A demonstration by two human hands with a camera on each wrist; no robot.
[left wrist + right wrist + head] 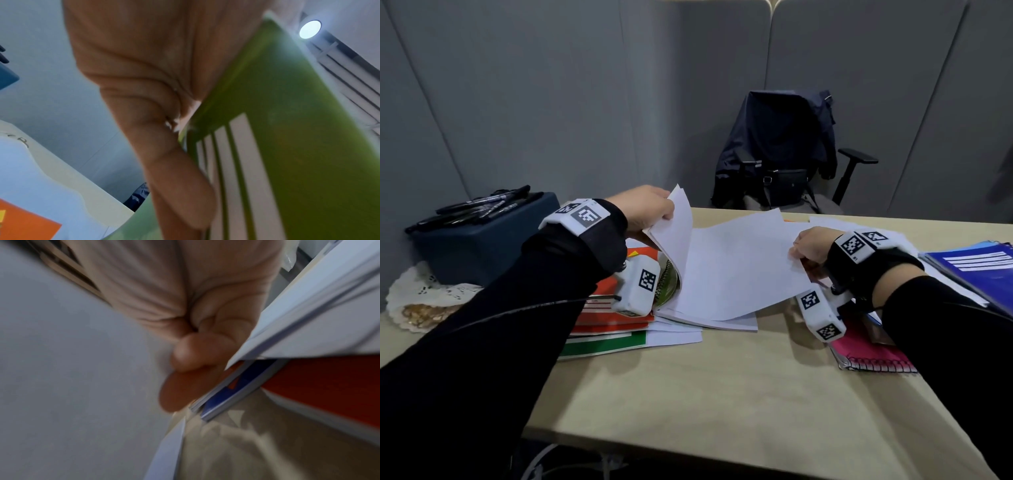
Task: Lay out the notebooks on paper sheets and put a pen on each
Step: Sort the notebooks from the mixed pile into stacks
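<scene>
Still early, I'd judge: left hand (645, 209) pinches lifted sheets (676, 219) up off the stack (709, 320); right hand (812, 246) grips a sheet (736, 267) by its right edge, long axis near-left to far-right. Notebooks (613, 318) piled left, pens (482, 205) far left on a box (482, 246); nothing laid out.

Thin, matt white paper sheets (726, 270) curl limply where they are lifted. The beige counter (722, 394) looks like smooth, low-sheen laminate. The pink notebook (873, 353) has a wire spiral binding, and the green notebook cover (287, 129) looks like smooth card. Black plastic pens (482, 204) lie on a matt dark-blue box (482, 246); beneath it sits a white paper doily (414, 291).
</scene>
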